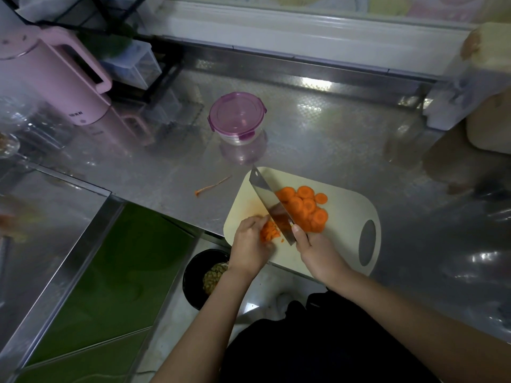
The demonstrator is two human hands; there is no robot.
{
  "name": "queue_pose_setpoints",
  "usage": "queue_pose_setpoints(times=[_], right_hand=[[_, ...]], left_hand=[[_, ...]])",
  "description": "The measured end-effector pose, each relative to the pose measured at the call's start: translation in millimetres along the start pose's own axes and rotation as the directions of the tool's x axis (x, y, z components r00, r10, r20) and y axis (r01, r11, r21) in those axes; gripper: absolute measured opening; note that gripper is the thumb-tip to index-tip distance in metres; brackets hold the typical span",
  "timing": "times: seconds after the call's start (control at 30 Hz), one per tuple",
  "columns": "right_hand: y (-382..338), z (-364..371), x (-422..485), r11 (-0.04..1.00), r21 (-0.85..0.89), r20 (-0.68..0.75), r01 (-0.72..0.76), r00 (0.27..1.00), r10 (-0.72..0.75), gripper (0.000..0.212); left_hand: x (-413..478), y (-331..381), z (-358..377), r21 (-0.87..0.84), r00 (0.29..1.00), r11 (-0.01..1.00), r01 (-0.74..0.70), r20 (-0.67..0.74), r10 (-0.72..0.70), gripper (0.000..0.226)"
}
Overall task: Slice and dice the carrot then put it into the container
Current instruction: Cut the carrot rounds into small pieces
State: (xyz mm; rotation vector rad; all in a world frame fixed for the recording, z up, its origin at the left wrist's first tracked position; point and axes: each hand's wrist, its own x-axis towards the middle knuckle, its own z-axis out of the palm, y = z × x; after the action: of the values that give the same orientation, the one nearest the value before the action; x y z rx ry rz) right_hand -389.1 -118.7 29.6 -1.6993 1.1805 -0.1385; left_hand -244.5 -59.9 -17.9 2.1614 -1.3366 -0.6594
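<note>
A cream cutting board (343,217) lies at the counter's front edge. Several round carrot slices (304,205) are piled on it to the right of a cleaver (269,200). My right hand (315,252) grips the cleaver's handle, the blade angled across the board. My left hand (249,244) holds a small stack of carrot pieces (268,230) against the blade's left side, fingers curled over them. A round glass container (237,117) with a purple clip lid stands shut on the counter behind the board.
A carrot peel strip (211,186) lies on the steel counter left of the board. A pink kettle (52,76) stands at the back left. Below the counter edge sits a black bin (199,277) with scraps.
</note>
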Motion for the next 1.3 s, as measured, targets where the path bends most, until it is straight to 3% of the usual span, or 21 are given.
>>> queue_pose_setpoints(times=[0.1,0.2,0.37,0.5,0.7,0.9,1.03,1.3], right_hand=[[0,4,-2,0.999,-0.033,0.021,-0.025,0.999,0.026,0.054],[0,6,-2,0.998,-0.047,0.028,-0.033,0.999,0.034,0.056],[0,8,-2,0.997,-0.07,0.039,-0.04,0.998,0.043,0.052],[0,10,-1,0.997,-0.053,0.049,-0.057,0.997,0.06,0.051],[2,16,0,0.993,-0.079,0.032,-0.093,0.995,0.096,0.054],[0,26,8,0.985,-0.144,-0.011,-0.098,0.995,0.097,0.055],[1,29,7,0.972,-0.23,-0.078,-0.05,0.996,0.033,0.057],[6,21,18,0.994,-0.096,-0.001,-0.048,0.999,0.048,0.056]], left_hand=[[-5,3,-2,-0.017,0.996,0.999,-0.032,-0.086,0.031,0.049],[-7,4,0,-0.005,0.98,0.999,0.032,-0.195,-0.032,0.032],[-5,3,5,0.034,0.992,0.996,0.077,-0.099,-0.073,0.038],[-4,1,9,0.172,0.994,0.985,0.019,-0.107,-0.001,0.021],[-2,-1,14,0.32,0.993,0.947,-0.042,-0.095,0.076,0.028],[-3,2,10,0.287,0.997,0.958,-0.01,-0.073,0.032,0.01],[-4,0,12,0.287,0.997,0.958,0.009,-0.079,0.015,0.014],[-6,-5,17,0.231,0.993,0.973,0.009,-0.113,0.017,0.021]])
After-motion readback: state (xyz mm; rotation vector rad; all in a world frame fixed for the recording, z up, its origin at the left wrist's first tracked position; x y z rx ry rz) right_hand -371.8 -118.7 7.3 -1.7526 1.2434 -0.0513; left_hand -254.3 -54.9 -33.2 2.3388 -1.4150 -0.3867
